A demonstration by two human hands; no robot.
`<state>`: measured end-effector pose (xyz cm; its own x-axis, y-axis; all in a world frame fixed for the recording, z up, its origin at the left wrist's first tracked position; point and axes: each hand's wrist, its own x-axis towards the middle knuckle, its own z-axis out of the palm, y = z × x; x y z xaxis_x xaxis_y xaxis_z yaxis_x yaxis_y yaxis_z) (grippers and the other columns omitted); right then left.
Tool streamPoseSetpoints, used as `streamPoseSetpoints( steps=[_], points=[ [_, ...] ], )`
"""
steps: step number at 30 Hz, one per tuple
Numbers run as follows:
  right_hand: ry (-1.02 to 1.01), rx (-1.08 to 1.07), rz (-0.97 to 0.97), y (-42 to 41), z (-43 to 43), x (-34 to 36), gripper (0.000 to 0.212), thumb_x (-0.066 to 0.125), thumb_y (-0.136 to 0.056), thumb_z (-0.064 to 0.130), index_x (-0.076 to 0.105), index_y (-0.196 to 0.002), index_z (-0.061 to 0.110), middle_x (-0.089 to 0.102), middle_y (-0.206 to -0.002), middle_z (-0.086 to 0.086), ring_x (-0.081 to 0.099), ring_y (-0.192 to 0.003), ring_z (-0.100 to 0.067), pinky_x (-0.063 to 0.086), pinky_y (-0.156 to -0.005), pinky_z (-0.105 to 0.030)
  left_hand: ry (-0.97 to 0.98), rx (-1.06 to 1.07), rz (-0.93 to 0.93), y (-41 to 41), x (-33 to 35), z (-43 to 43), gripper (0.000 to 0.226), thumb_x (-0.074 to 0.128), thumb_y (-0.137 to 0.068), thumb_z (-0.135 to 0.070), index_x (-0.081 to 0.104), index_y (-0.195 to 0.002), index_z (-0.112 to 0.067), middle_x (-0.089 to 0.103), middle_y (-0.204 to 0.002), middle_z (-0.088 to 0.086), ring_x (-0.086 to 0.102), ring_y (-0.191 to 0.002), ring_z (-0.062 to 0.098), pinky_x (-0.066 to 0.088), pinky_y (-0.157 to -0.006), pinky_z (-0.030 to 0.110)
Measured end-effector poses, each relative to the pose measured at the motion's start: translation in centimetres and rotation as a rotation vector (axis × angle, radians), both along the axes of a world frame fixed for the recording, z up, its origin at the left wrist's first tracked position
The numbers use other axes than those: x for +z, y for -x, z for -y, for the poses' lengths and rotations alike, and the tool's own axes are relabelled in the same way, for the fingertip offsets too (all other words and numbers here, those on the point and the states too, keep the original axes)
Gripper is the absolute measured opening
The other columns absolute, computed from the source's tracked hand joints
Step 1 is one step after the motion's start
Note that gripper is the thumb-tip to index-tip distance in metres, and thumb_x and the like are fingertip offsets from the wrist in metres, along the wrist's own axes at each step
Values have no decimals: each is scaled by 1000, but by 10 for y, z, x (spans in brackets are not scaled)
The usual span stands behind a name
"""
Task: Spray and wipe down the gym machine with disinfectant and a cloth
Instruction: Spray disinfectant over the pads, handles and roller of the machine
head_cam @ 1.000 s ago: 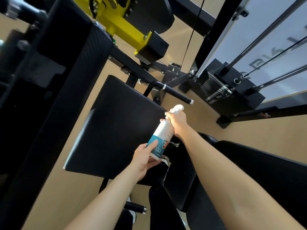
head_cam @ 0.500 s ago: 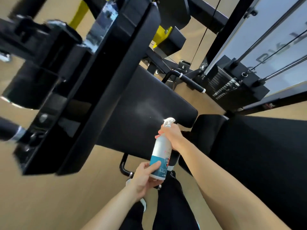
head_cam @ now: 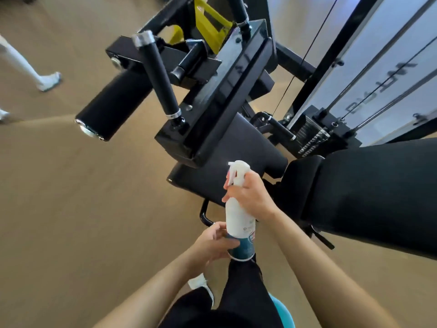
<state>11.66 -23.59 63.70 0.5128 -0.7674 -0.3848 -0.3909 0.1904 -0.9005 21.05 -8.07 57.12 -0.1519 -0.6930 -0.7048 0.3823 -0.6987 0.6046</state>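
Two bare forearms reach out over the person's own black trouser legs point(head_cam: 241, 292) and a white shoe point(head_cam: 201, 285) on the tan floor point(head_cam: 71, 209). The left hand point(head_cam: 212, 245) curls its fingers round the teal base of a white spray bottle point(head_cam: 238, 221), which stands about upright in the air. The right hand point(head_cam: 250, 197) wraps the bottle's neck, with fingers across the front of the trigger below the nozzle. The nozzle points away, over the near edge of the machine's black seat pad point(head_cam: 236, 150). To the right, just beside the seat, lies the large black back pad point(head_cam: 378, 192). Past the seat, a black steel frame point(head_cam: 224, 95) carries a slim handle bar point(head_cam: 158, 74) and a thick roller pad point(head_cam: 113, 107). The weight stack point(head_cam: 312, 136) sits farther right, with yellow parts point(head_cam: 208, 22) at the top. Far left, another person's white-clad leg point(head_cam: 21, 65) shows, blurred.
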Motion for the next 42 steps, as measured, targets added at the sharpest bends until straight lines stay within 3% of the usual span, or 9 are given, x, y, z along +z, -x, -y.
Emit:
streamPoseSetpoints(
  steps=[3,8,12,16,21,25,30,36,42],
  points=[
    [93,25,-45,-4,-18,22,6,56,-87,-5,57,-89,1,63,-79,-9,75,-66,-25,58,-57,-35,93,62,147,-13,23,-5,54,81,-77,-35,64,-127,-20,74,-121,-1,70,-116,21,56,-102,44],
    [215,73,-46,2,-25,47,27,63,-78,-14,61,-97,6,61,-109,4,68,-76,0,60,-64,-26,252,615,564,-48,67,10,36,79,-76,-35,66,-107,-21,71,-100,-1,67,-91,14,54,-79,25],
    [238,55,-131,5,-16,54,12,60,-83,-4,59,-88,6,64,-82,-2,73,-64,-13,60,-63,-37,355,750,807,-79,103,45,43,82,-86,-28,57,-121,-23,62,-114,-10,60,-101,1,48,-84,15],
    [234,102,-147,7,7,54,12,62,-80,4,59,-87,13,67,-85,-5,73,-64,-15,64,-65,-45,322,712,814,-91,111,81,76,85,-83,-40,44,-145,-23,57,-120,-16,57,-108,4,48,-98,26],
    [132,162,-116,13,56,61,22,61,-76,-1,59,-96,6,66,-97,-7,76,-67,-24,64,-70,-53,254,783,889,-93,98,106,67,87,-80,-43,53,-134,-23,64,-105,-23,66,-99,3,55,-102,39],
    [93,108,-151,17,105,63,13,56,-81,-7,55,-87,3,65,-70,-12,76,-64,-33,62,-72,-55,223,866,956,-84,91,114,66,84,-84,-39,54,-140,-19,67,-105,-20,65,-94,-6,55,-96,30],
    [115,112,-150,22,159,65,14,57,-85,-6,59,-96,3,68,-88,-8,76,-65,-33,64,-71,-54,206,958,977,-70,82,118,72,79,-89,-42,48,-152,-25,67,-126,-7,65,-109,7,45,-84,10],
    [95,14,-214,19,202,71,16,57,-80,-8,50,-84,6,65,-79,-20,76,-64,-37,63,-66,-58,188,1025,1004,-61,83,124,62,75,-86,-45,54,-143,-33,70,-119,-11,64,-99,-7,46,-82,7],
    [27,-123,-135,23,237,63,19,64,-80,5,51,-94,11,65,-95,-19,76,-74,-42,62,-67,-62,179,1086,1023,-61,80,134,62,68,-77,-50,58,-135,-30,71,-119,-2,67,-107,15,48,-81,16]
  ],
)
